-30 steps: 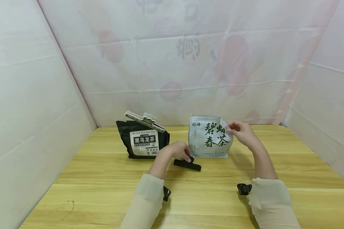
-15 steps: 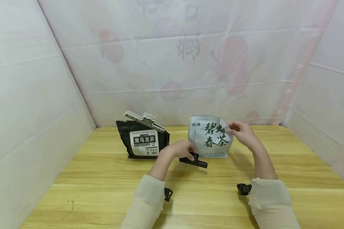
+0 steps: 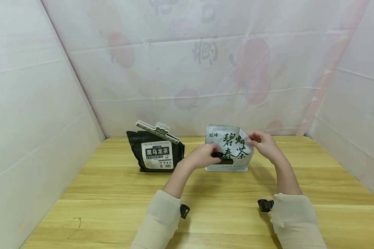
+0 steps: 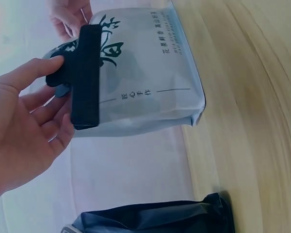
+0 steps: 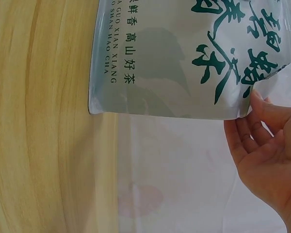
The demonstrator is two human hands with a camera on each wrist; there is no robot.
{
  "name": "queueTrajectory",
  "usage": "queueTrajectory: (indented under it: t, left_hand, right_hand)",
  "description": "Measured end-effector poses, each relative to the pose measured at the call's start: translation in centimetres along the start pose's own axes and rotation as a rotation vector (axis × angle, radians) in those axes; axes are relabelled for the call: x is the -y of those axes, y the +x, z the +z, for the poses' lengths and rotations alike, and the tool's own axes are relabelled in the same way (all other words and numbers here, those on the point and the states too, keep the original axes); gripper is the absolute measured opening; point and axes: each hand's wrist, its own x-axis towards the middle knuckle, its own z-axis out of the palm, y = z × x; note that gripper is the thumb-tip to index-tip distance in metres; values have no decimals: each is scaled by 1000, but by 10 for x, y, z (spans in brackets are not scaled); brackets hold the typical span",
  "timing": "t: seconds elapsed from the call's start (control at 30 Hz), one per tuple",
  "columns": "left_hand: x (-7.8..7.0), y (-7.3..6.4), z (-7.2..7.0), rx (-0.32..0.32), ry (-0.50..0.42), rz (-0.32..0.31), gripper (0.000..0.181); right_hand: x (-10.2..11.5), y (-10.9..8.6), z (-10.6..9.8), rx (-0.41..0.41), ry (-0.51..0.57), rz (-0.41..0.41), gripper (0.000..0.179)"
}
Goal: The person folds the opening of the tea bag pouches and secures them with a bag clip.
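Observation:
A pale silver tea bag (image 3: 219,134) with green lettering stands upright on the table (image 3: 224,207). Its top right corner is bent, and my right hand (image 3: 265,145) pinches it there. The right wrist view shows the thumb in front of the bag (image 5: 155,63) and the other fingers behind its edge. My left hand (image 3: 202,157) pinches a black bag clip (image 3: 226,161) by its handle, in front of the bag's lower half in the head view. In the left wrist view the bar of the clip (image 4: 87,77) overlaps the bag's face; I cannot tell if they touch.
A black oolong tea bag (image 3: 134,148) stands to the left, with a cream and brown bag clip (image 3: 157,131) slanting across its top. Pale fabric walls (image 3: 143,76) enclose the table at the back and both sides. Dark camera mounts (image 3: 265,205) sit at the wrists.
The left hand has carried the black clip up from near the tabletop and rightward, to in front of the silver bag. My right hand has stayed at the bag's corner.

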Motion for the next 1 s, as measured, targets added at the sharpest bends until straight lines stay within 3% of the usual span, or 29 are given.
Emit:
queueTrajectory:
  t: [0.3, 0.8, 1.0]
  left_hand:
    - [-10, 2, 3, -129, 70, 31, 25]
    - [-28, 16, -1, -287, -109, 39, 38]
    - [-42, 26, -12, -385, -80, 47, 34]
  right_hand:
    - [-2, 1, 1, -2, -1, -10, 17]
    - [-1, 1, 0, 10, -15, 4, 18]
    - [1, 2, -1, 7, -24, -3, 17]
